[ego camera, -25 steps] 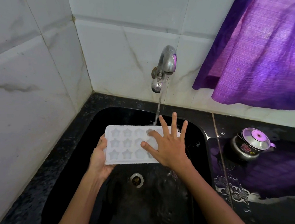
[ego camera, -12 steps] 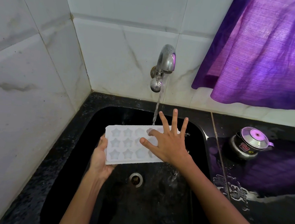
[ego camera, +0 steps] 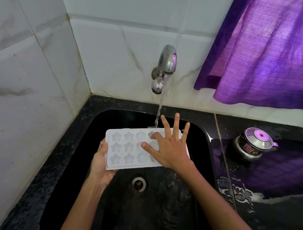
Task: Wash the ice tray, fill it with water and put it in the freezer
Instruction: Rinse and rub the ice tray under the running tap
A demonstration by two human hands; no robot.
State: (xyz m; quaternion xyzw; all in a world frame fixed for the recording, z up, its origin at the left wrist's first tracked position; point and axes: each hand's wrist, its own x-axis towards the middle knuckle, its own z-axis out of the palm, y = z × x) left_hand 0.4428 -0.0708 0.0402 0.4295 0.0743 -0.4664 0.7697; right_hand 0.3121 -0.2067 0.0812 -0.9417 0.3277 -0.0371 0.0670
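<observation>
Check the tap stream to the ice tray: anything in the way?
Nothing visible blocks it. The stream from the tap lands on the far edge of the ice tray. The right hand lies flat on the tray's right part, beside the stream. The left hand grips the left end.

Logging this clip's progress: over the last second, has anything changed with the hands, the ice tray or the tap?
Almost nothing. The right hand lies spread flat on the ice tray as before, its fingers shifting only slightly. The left hand still grips the tray's left end over the sink. Water still runs from the tap onto the tray's far edge. The steel pot stays put on the counter.
</observation>
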